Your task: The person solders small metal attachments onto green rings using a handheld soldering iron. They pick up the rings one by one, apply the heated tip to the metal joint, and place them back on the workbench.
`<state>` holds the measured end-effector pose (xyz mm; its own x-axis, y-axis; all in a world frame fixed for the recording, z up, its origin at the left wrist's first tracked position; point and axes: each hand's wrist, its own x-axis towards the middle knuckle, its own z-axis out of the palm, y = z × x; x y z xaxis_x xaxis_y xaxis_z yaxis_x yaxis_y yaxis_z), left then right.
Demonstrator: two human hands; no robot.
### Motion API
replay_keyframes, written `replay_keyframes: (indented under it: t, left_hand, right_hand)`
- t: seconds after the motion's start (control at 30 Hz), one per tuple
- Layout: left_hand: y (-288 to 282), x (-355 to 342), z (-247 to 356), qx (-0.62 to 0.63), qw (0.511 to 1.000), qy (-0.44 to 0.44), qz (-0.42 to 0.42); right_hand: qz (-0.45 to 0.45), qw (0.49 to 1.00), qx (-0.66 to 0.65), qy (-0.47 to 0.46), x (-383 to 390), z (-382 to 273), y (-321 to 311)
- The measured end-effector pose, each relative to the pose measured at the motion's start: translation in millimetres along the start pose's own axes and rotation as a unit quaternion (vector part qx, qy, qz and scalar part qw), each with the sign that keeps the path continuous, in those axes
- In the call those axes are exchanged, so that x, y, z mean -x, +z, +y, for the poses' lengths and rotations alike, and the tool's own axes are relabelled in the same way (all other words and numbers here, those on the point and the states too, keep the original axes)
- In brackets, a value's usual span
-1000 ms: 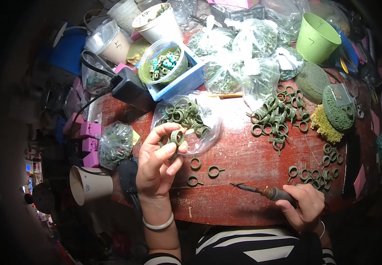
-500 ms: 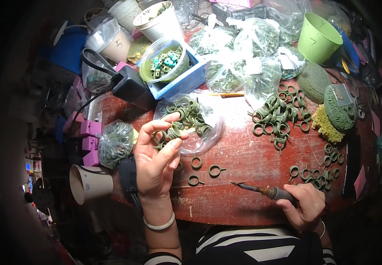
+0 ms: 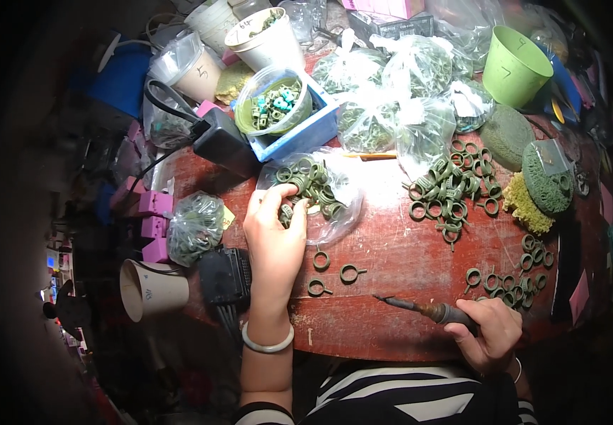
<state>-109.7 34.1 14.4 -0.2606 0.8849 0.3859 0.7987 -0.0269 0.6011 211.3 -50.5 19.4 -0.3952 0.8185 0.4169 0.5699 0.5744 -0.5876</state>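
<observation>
My left hand (image 3: 276, 230) is at the near left edge of a pile of green rings (image 3: 311, 178) lying on a clear plastic bag (image 3: 347, 212). Its thumb and index finger curve round a green ring (image 3: 287, 212); the other fingers are partly hidden. In my right hand (image 3: 490, 331), at the table's near right, is a soldering iron (image 3: 430, 310). Its dark tip points left, just above or on the red tabletop. Between the hands lie a few loose green rings with short stems (image 3: 350, 274).
A larger heap of green rings (image 3: 451, 185) and a scattered group (image 3: 512, 283) lie to the right. Sponges (image 3: 548, 178), filled clear bags (image 3: 420, 67), a green cup (image 3: 517, 67) and a blue box (image 3: 299, 138) stand behind. A black adapter (image 3: 223, 144) sits left.
My left hand has turned over and lowered toward the pile on the bag. The whole view has shifted slightly. My right hand keeps the soldering iron in nearly the same place.
</observation>
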Motion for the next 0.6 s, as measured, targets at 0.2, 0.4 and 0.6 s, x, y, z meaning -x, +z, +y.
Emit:
replay_keyframes:
  t: [0.2,0.4,0.6]
  left_hand:
    - [-13,7,-12,0.162,0.98,-0.114,-0.014]
    - [-34,4,-5,0.599,0.753,-0.252,-0.101]
    - [-36,6,-3,0.621,0.75,-0.197,-0.111]
  right_hand:
    - [-0.004,1.0,-0.015,0.005,2,2,2]
    - [-0.004,1.0,-0.012,-0.005,1,2,-1]
    - [-0.007,1.0,-0.009,-0.005,-1,1,1]
